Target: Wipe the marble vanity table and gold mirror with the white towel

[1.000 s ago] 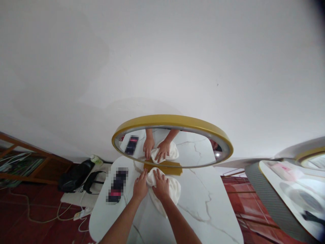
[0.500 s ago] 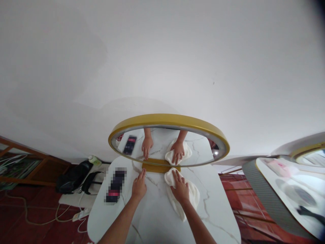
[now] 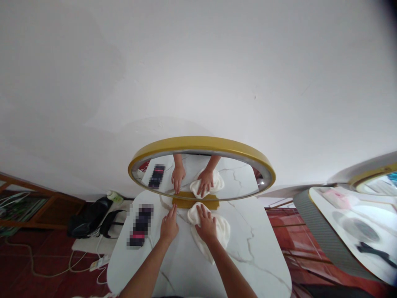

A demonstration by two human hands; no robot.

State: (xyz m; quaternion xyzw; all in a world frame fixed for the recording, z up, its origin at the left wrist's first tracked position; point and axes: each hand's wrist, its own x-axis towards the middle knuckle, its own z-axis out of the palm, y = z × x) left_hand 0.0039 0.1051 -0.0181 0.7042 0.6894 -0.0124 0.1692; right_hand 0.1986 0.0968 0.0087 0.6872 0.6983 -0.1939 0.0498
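Observation:
My right hand (image 3: 206,224) lies with its fingers spread on a crumpled white cloth (image 3: 222,232), pressing it to the marbled white tabletop (image 3: 257,248). The cloth's far edge overlaps the gold base (image 3: 182,202) of the mirror. At the left end of that base, my left hand (image 3: 169,225) rests with fingers stretched out, the fingertips touching the base or just beside it, and nothing in it. Above stands a mirror with a gold rim (image 3: 201,141), reflecting both hands and the cloth.
A blurred-out dark item (image 3: 141,227) lies on the table's left side. To the left are a black bag (image 3: 89,217), a green-white bottle (image 3: 114,197) and a power strip (image 3: 99,263) with cords. A second table (image 3: 325,207) at right holds a pink-white packet (image 3: 338,198).
My right hand has slid the cloth to the left along the mirror's base, nearer my left hand. The left hand stays in place. The view has shifted slightly.

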